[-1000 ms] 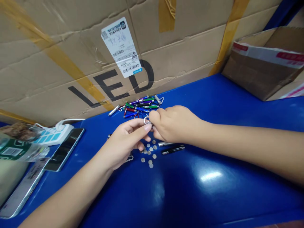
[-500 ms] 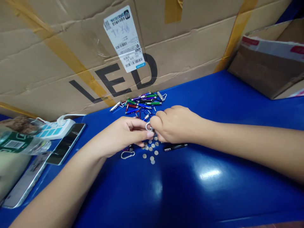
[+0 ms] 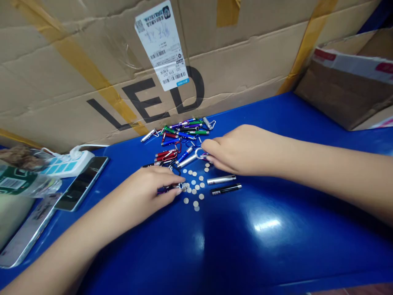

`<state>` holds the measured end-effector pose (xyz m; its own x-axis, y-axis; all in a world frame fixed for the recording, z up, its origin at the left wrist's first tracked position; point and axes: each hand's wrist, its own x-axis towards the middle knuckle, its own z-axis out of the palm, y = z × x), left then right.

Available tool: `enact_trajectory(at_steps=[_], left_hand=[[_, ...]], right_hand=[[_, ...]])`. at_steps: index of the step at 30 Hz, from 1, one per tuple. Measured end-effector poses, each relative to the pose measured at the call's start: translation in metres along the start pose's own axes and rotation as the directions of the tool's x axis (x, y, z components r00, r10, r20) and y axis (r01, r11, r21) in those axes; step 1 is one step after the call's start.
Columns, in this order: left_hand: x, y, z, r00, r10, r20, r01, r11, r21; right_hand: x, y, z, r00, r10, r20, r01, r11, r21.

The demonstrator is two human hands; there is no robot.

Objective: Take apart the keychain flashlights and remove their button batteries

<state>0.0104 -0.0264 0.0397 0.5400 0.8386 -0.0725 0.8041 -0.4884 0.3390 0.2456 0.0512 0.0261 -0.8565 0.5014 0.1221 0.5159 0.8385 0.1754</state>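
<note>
My left hand (image 3: 147,189) lies low on the blue table (image 3: 245,246), its fingertips pinched on a small purple keychain flashlight (image 3: 169,188). My right hand (image 3: 238,149) sits further back, fingers closed at the silver clip (image 3: 201,154) of a silver keychain flashlight (image 3: 186,161) that lies on the table. Between the hands are several small round button cells (image 3: 194,188). A silver tube (image 3: 221,179) and a black tube (image 3: 226,189) lie just below my right hand. A pile of coloured keychain flashlights (image 3: 184,130) rests against the big box.
A large cardboard box marked LED (image 3: 92,61) walls the back. A smaller open carton (image 3: 346,86) stands at the right. At the left are a white power strip (image 3: 66,164), two phones (image 3: 81,183), and a plastic-wrapped packet (image 3: 18,180).
My hands, joined over the silver clip, have parted. The left hand dropped to the table onto the purple flashlight; the right moved back with the silver flashlight, now on the table.
</note>
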Motion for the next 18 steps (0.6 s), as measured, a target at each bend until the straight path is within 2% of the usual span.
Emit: enact_trajectory(at_steps=[3,6,8,12,16,18], left_hand=[[-0.017,-0.01,0.01,0.996,-0.007,-0.084,0.014,0.996,0.084],[-0.024,-0.017,0.021,0.992,-0.003,-0.125,0.02,0.99,0.138],[-0.023,-0.019,0.026,0.992,0.019,-0.129,0.001,0.988,0.155],[-0.02,-0.023,0.026,0.988,0.077,-0.131,-0.056,0.986,0.154],[-0.034,-0.031,0.014,0.991,0.033,-0.131,-0.015,0.99,0.143],[-0.043,-0.036,0.01,0.995,0.003,-0.098,0.012,0.988,0.156]], right_hand=[[-0.01,0.0,-0.001,0.98,0.037,0.196,-0.044,0.999,0.032],[-0.019,-0.007,0.002,0.921,0.122,0.371,-0.141,0.99,0.023],[-0.023,-0.012,0.007,0.897,0.151,0.415,-0.167,0.986,0.002],[-0.026,-0.017,0.017,0.932,0.128,0.339,-0.14,0.99,0.012],[-0.03,-0.015,0.02,0.949,0.101,0.297,-0.117,0.993,0.033],[-0.031,-0.015,0.017,0.972,0.088,0.216,-0.1,0.994,0.043]])
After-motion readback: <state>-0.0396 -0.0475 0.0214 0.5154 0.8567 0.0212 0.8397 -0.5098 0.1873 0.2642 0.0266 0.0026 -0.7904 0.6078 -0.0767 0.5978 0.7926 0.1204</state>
